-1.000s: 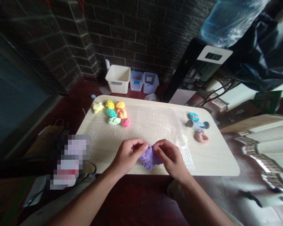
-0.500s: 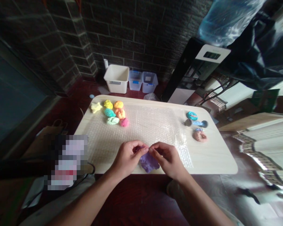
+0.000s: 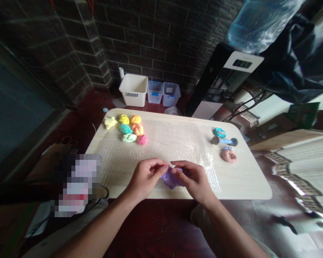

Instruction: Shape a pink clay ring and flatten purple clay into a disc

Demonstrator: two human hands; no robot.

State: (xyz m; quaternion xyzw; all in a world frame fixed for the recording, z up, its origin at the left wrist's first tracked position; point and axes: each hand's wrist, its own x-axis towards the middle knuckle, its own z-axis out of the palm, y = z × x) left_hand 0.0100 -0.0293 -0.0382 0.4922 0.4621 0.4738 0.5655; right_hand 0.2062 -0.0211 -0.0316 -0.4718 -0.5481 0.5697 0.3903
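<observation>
Lower ctr of frame, we grip a purple lump (image 3: pixel 172 181) btwn L hand (image 3: pixel 146 179) & R hand (image 3: pixel 195 179), fingers (image 3: pixel 181 175) blocking part of it. Bubble wrap (image 3: pixel 167 143) covers much of the table (image 3: pixel 242 179); seven colored lumps (image 3: pixel 137 129) ctr L, three pieces (image 3: pixel 225 141) ctr R.

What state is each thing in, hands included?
Purple piece: between both hands, uneven-edged.
Left hand: pinching the purple piece.
Right hand: thumb on the purple piece.
Bubble wrap: spread over the table.
Pink lump: rounded, at rest.
Dumbbell-shaped piece: lying lengthwise.
White bin: upright, open.
</observation>
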